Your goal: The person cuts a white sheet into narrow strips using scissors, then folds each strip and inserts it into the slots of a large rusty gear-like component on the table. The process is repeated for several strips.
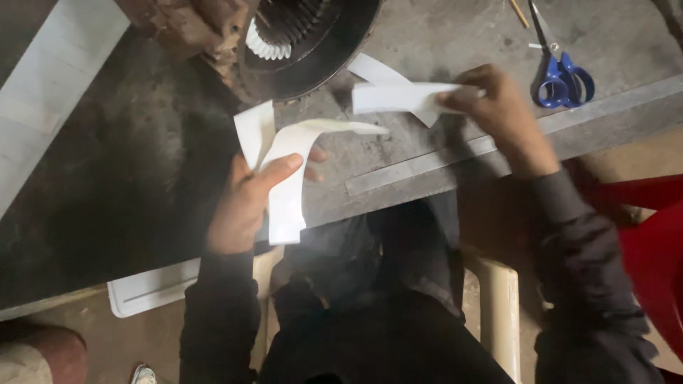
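My left hand (245, 203) grips several curled white paper strips (288, 171) over the near edge of a dark metal bench (128, 178). My right hand (494, 107) pinches one end of another white strip (395, 96), held flat above the bench further right. A third strip end (373, 70) curls behind it. Both arms wear dark sleeves.
A rusty motor stator with a white liner (299, 39) sits at the bench's far side. Blue-handled scissors (558, 75) lie at the far right. A long white sheet (50, 85) lies at the left, a metal ruler (427, 167) along the front edge, a red chair (654, 249) to my right.
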